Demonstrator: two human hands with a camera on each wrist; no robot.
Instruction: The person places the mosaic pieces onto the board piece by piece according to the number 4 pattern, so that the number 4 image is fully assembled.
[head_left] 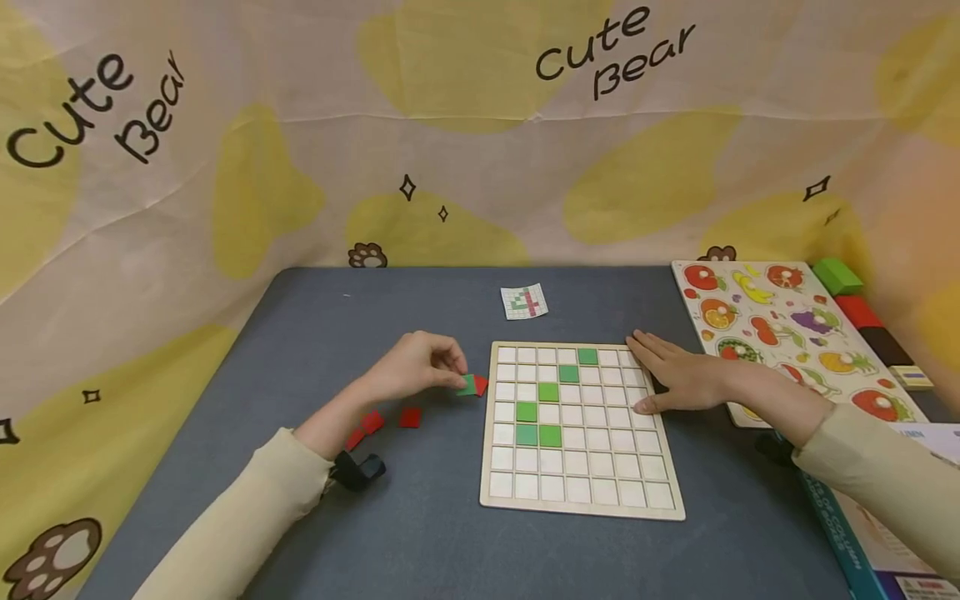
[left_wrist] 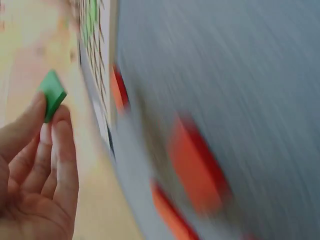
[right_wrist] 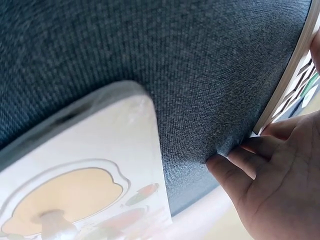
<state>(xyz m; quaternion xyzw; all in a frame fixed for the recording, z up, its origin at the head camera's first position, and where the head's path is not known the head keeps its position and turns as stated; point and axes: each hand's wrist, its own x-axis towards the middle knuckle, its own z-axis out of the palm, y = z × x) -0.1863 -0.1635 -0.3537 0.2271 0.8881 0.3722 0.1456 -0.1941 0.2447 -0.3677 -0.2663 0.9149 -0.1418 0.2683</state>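
A wooden grid board (head_left: 581, 500) lies in the middle of the dark blue table, with several green tiles (head_left: 549, 392) set in its cells. My left hand (head_left: 420, 367) hovers just left of the board and pinches a green tile (head_left: 468, 385) (left_wrist: 51, 94) between thumb and fingertips. A red tile (head_left: 481, 385) lies right beside it on the table. My right hand (head_left: 675, 375) (right_wrist: 270, 175) rests flat with straight fingers on the board's right edge. Loose red tiles (head_left: 408, 417) (left_wrist: 195, 165) lie on the table under my left forearm.
A small pattern card (head_left: 524, 302) lies behind the board. A fruit peg puzzle (head_left: 787, 325) (right_wrist: 80, 175) sits at the right, with coloured blocks (head_left: 837, 275) beyond it and a printed box (head_left: 885, 533) at the near right. Fabric backdrop walls surround the table.
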